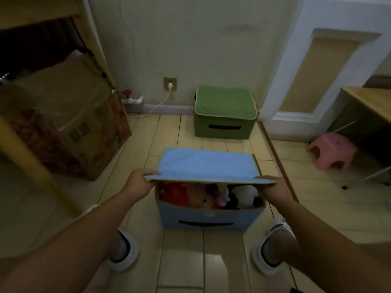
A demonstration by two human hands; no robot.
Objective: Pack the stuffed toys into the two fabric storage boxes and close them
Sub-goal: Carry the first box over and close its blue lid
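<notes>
A blue fabric storage box [209, 218] stands on the floor between my feet. Its blue lid [208, 163] is partly raised, hinged at the far side. My left hand [140, 182] grips the lid's front left corner and my right hand [273, 189] grips the front right corner. Under the lid I see stuffed toys: a red and orange one [190, 196] and a black and white panda [245, 196]. A green fabric storage box [225, 112] sits against the far wall with its lid down.
A large cardboard box [63, 123] sits at the left under a wooden frame with a slanted leg [31, 166]. A pink plastic stool [332, 150] stands at the right beside a wooden table [368, 102]. A white cable [160, 102] runs from the wall socket.
</notes>
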